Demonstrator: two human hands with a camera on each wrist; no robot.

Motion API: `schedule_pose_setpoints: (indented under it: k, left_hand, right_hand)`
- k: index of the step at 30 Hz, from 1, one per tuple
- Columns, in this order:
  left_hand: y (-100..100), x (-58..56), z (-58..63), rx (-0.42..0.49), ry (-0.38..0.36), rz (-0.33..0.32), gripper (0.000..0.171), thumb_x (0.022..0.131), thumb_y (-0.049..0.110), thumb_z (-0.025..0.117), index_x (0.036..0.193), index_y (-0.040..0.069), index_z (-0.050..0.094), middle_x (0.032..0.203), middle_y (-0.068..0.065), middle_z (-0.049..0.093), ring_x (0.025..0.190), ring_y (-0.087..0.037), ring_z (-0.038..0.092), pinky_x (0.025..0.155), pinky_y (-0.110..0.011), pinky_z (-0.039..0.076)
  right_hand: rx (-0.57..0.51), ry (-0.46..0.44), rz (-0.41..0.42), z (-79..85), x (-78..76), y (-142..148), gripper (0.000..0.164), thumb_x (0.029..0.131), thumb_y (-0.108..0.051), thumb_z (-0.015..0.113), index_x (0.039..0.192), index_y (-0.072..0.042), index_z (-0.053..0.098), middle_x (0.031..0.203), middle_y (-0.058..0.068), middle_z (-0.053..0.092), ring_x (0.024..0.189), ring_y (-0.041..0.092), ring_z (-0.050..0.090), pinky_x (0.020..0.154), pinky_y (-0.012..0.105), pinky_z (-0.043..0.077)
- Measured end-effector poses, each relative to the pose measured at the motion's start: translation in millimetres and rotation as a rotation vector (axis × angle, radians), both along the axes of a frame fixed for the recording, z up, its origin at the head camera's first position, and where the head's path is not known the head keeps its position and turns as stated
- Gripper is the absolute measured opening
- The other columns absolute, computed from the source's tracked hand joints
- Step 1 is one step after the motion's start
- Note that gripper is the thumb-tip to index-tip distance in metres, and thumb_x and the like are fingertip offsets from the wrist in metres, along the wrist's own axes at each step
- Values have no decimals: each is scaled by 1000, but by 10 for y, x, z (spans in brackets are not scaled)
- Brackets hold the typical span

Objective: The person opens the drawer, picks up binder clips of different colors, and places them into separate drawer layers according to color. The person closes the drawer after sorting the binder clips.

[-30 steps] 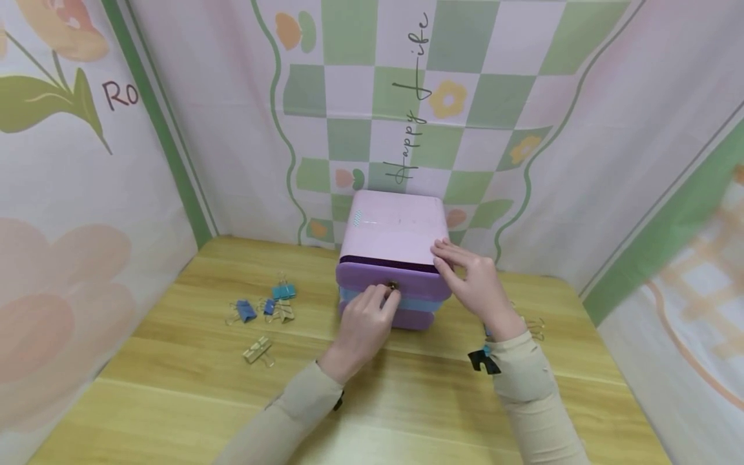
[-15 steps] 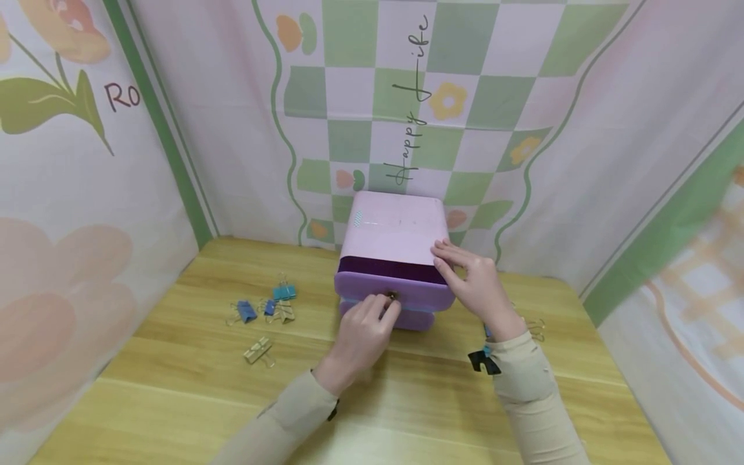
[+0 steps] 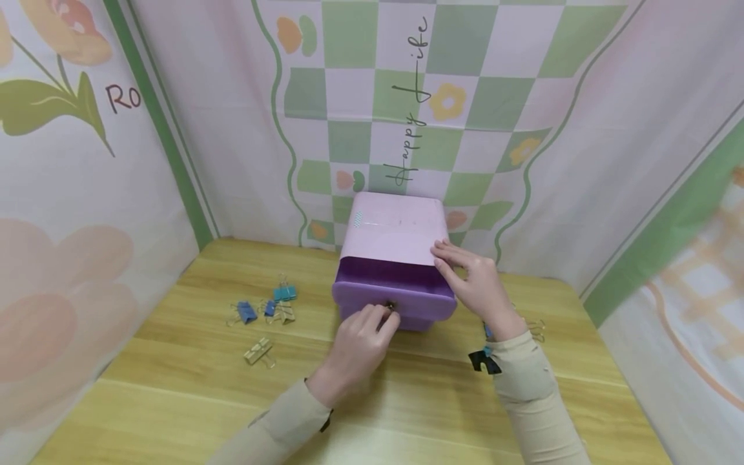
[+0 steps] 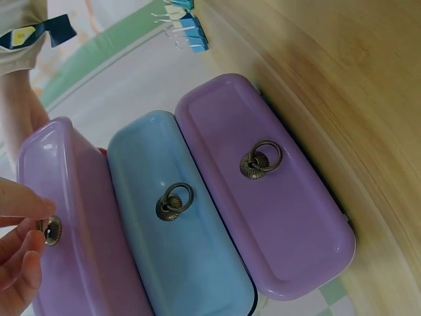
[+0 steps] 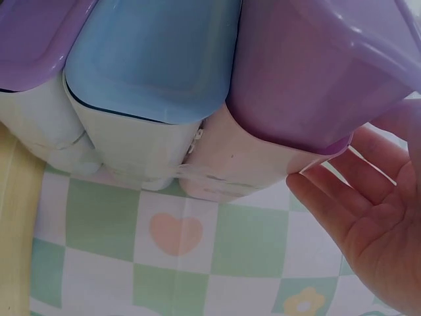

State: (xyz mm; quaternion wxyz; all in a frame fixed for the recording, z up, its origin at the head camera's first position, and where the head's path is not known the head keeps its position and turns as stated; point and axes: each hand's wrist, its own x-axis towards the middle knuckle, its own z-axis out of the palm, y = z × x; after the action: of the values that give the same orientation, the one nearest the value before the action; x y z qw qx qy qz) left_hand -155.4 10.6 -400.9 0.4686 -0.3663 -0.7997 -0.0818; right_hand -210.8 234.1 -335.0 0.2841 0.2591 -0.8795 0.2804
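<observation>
A small drawer cabinet (image 3: 398, 226) with a pink top stands against the patterned backdrop. Its top purple drawer (image 3: 418, 303) is pulled partway out, and the visible inside looks bare. My left hand (image 3: 360, 339) pinches the drawer's bronze ring pull (image 4: 54, 230) between thumb and fingers, which partly cover it. Resting on the cabinet's front right corner is my right hand (image 3: 479, 284), fingers extended along the pink shell (image 5: 256, 161). Below, a blue drawer (image 4: 197, 243) and a lower purple drawer (image 4: 276, 217) are closed, each with a ring pull.
Left of the cabinet lie loose binder clips: a teal clip (image 3: 285, 293), blue clip (image 3: 247, 312) and gold clip (image 3: 258, 350) among several. More clips (image 4: 194, 29) lie to the right, partly hidden behind my right forearm. Fabric walls border the wooden table (image 3: 442, 413).
The top purple drawer has slid out toward me from nearly closed, my left hand moving back with its ring pull. My right hand has stayed at the cabinet's corner.
</observation>
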Motion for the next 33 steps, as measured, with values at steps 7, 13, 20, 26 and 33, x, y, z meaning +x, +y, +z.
schedule_pose_setpoints:
  k: [7, 13, 20, 26, 33]
  left_hand:
    - [-22, 39, -12, -13, 4, -4, 25, 90, 3, 39, 90, 8, 64, 83, -5, 61, 67, -12, 55, 55, -18, 49]
    - [-34, 60, -8, -9, 13, -17, 26, 89, 4, 39, 90, 8, 65, 84, -5, 61, 66, -12, 55, 53, -17, 48]
    - [-42, 51, -27, -10, 41, -25, 27, 90, 4, 38, 88, 8, 65, 83, -4, 61, 64, -11, 54, 50, -16, 45]
    - [-45, 44, -27, -11, 42, -33, 27, 90, 5, 39, 88, 9, 65, 83, -4, 61, 64, -10, 54, 50, -16, 45]
    - [-39, 51, -31, -25, -1, -27, 24, 90, 4, 40, 90, 9, 64, 84, -3, 60, 66, -10, 54, 52, -16, 46]
  right_hand:
    - [3, 13, 4, -14, -4, 1, 27, 86, -22, 58, 109, -9, 64, 116, 8, 60, 111, 23, 53, 91, 39, 44]
    - [-1, 25, 21, -23, -11, 1, 27, 85, -21, 59, 109, -9, 64, 116, 7, 60, 111, 21, 53, 91, 36, 44]
    - [-6, 20, 25, -33, -14, 5, 27, 85, -20, 59, 109, -9, 63, 116, 7, 59, 112, 21, 53, 92, 36, 44]
    - [-11, 15, 25, -27, -5, 6, 27, 85, -19, 59, 110, -9, 63, 117, 8, 59, 112, 23, 53, 92, 36, 44]
    - [-9, 14, 17, -47, -18, 20, 28, 85, -21, 59, 111, -10, 63, 117, 7, 59, 112, 21, 52, 91, 37, 44]
